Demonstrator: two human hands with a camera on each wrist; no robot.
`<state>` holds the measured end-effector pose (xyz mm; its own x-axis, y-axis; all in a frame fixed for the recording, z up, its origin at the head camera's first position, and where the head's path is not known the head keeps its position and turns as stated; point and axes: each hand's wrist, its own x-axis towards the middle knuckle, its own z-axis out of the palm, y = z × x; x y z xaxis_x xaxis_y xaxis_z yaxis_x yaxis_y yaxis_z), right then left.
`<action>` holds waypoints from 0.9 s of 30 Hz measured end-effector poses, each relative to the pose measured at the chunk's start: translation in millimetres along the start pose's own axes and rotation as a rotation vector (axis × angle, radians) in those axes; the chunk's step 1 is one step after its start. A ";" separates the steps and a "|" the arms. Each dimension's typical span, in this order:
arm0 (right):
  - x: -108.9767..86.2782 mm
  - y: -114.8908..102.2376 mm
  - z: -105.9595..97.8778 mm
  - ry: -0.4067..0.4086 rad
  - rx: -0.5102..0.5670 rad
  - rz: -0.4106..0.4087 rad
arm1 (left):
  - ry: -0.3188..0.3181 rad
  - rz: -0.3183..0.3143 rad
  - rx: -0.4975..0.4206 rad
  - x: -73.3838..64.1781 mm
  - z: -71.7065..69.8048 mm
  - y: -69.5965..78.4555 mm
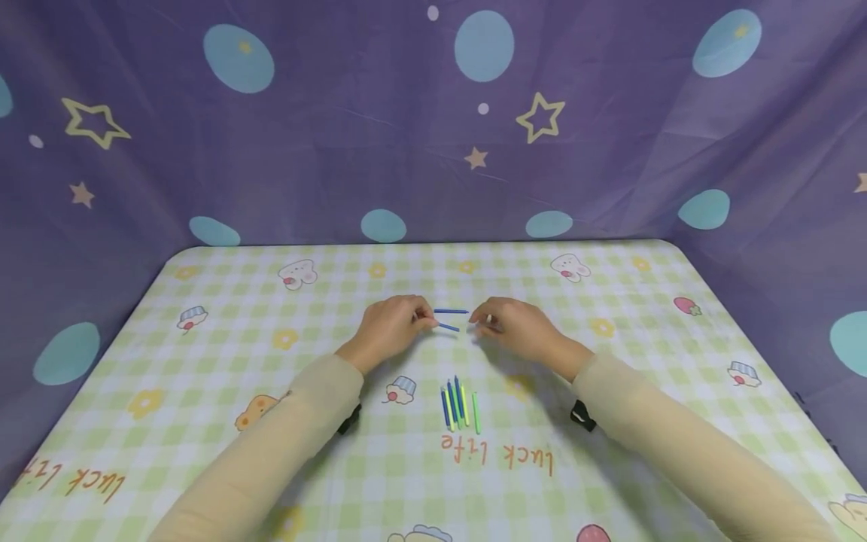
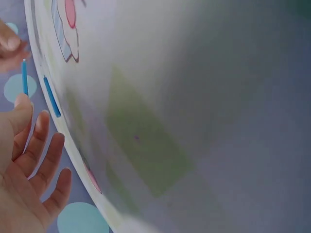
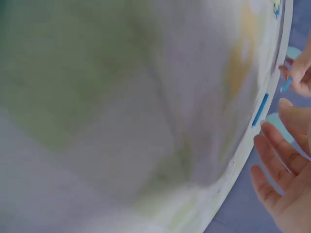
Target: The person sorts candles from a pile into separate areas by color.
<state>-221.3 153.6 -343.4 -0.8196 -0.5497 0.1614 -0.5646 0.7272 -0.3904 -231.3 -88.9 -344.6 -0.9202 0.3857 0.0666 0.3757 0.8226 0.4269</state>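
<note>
Over the checked table (image 1: 223, 365), my right hand (image 1: 518, 327) is relaxed, empty; my left hand (image 1: 393, 324) pinches. The stick pile (image 1: 452, 403) lies at six o'clock, a loose blue stick (image 1: 451, 311) at twelve from the pinched blue stick (image 1: 450, 327), which I'm apparently positioning; steady lowering seems next.

Place: a table (image 1: 203, 429) nook, curtained on three sides — purple cloth (image 1: 406, 120) with stars (image 1: 476, 158) and blue dots (image 1: 484, 45), pastel checked top with cartoon prints (image 1: 401, 390). Home or studio — cannot be told.
</note>
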 end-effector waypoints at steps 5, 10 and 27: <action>-12.9 -1.7 4.5 -0.017 0.055 -0.046 | -0.016 -0.041 -0.030 8.5 1.8 -1.1; -22.0 -6.4 7.0 -0.070 0.105 -0.138 | -0.023 -0.066 -0.035 16.7 2.6 0.0; -27.5 -31.7 15.7 -0.179 0.060 -0.432 | -0.033 -0.112 -0.015 32.1 9.9 0.4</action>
<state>-179.4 139.3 -349.6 -0.4783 -0.8627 0.1640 -0.8393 0.3941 -0.3744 -259.6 -72.0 -351.2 -0.9520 0.3058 -0.0121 0.2690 0.8550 0.4435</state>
